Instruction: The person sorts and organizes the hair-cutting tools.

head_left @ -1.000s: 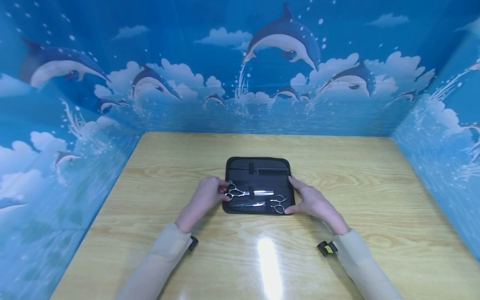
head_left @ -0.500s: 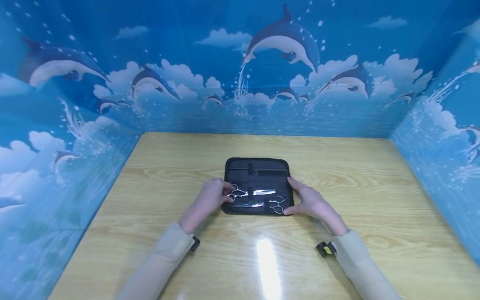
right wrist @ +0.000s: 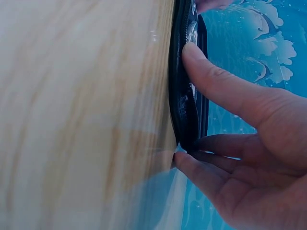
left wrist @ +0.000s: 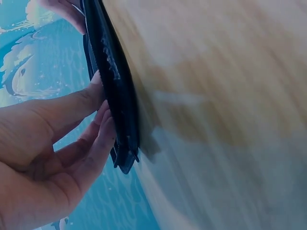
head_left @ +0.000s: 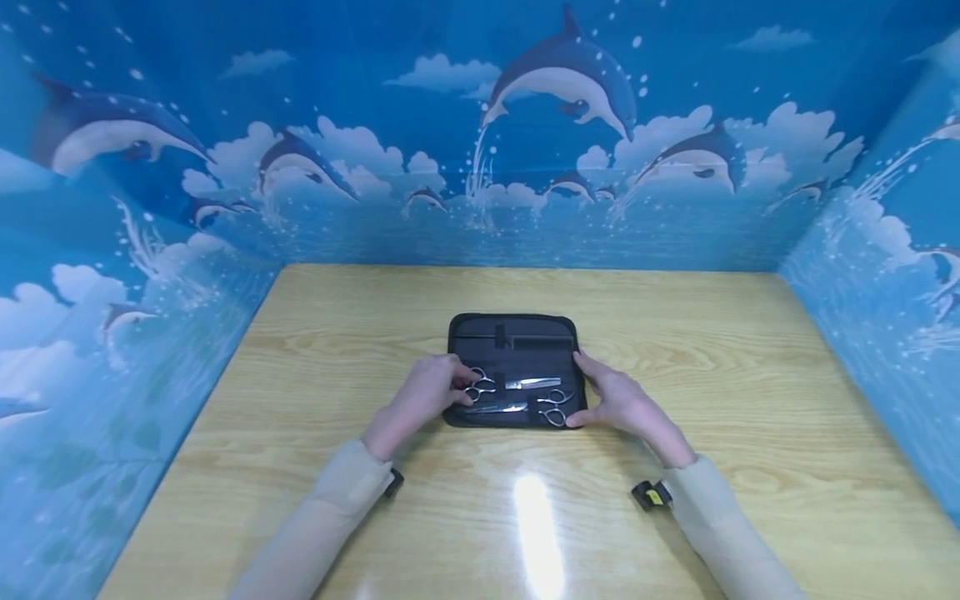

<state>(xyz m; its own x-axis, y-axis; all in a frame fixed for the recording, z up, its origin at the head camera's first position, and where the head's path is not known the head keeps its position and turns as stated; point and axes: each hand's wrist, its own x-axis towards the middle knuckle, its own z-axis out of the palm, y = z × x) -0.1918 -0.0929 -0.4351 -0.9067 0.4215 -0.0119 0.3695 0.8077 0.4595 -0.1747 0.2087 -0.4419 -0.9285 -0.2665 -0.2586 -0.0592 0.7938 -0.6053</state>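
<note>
An open black zip case (head_left: pixel 517 362) lies on the table in the head view. My left hand (head_left: pixel 431 387) pinches the handle rings of the upper silver hair scissors (head_left: pixel 534 383), whose blades point right beyond a black elastic strap. Below them lies a second pair of hair scissors (head_left: pixel 554 416), with its rings at the right and its blades pointing left. My right hand (head_left: pixel 622 402) grips the case's right side, its thumb at the near corner. The right wrist view shows that thumb (right wrist: pixel 211 69) on the zip edge. In the left wrist view the case's side hides the scissors.
A black comb (head_left: pixel 543 342) is strapped into the upper part of the case. The wood-grain table (head_left: pixel 360 308) is bordered at the back and sides by blue dolphin-print walls (head_left: pixel 360 225).
My left hand has moved right, sliding the upper hair scissors farther under the strap so that their blades reach farther right. The right hand has kept its hold on the case.
</note>
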